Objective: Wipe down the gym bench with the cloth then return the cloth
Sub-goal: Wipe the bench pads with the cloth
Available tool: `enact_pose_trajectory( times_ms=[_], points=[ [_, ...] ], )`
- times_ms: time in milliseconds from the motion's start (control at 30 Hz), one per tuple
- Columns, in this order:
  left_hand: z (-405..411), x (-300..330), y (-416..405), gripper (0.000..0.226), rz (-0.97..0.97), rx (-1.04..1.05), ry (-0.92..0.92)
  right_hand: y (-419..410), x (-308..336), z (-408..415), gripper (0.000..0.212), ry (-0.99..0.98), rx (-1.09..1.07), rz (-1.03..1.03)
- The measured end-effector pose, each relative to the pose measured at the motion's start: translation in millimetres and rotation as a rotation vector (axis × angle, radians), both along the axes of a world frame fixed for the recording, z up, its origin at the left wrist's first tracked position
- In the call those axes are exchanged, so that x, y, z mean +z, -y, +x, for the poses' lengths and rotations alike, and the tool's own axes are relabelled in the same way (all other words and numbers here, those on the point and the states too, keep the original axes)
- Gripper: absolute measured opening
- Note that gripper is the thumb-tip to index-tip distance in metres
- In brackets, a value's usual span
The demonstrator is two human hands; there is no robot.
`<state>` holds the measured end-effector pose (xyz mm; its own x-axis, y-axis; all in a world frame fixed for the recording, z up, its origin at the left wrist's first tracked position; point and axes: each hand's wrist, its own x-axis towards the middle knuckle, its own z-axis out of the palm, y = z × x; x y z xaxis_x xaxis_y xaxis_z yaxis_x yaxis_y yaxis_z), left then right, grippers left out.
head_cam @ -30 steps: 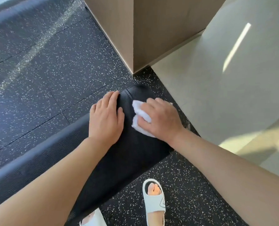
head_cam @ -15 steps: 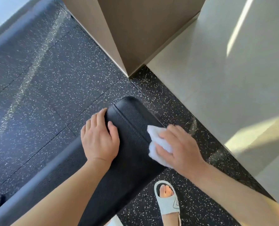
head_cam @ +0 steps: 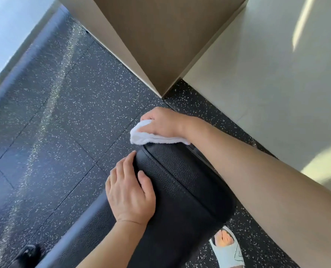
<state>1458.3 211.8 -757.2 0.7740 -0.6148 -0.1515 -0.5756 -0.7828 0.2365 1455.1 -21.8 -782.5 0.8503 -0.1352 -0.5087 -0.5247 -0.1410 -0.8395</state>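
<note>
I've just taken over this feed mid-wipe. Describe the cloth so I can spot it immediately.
Find the black padded gym bench running up from the bottom of the view toward the tan pillar. At the bench's far rounded end, the right hand holds a small folded white cloth against the edge. It is the only white fabric on the bench; the pale sandal is on the floor.
</note>
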Motion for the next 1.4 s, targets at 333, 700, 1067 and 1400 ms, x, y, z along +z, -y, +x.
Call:
enact_pose_trajectory(
  times_ms=[333,700,1067,1400],
  points=[
    [-2.5,0.0,2.6,0.055,-0.030,0.015,0.015,-60.5,-5.2,-203.4,0.029,0.057,-0.520,0.095],
    [-4.8,6.7,5.7,0.059,-0.017,0.022,-0.027,-45.3,20.7,-112.6,0.021,0.103,-0.502,-0.215],
    [-6.2,8.0,7.6,0.062,0.005,0.002,-0.001,-60.0,13.6,-122.3,0.055,-0.042,-0.445,-0.456],
    [-6.2,8.5,7.9,0.062,0.004,-0.006,-0.017,-76.6,22.1,-191.1,0.037,-0.101,-0.511,-0.447]
  ],
)
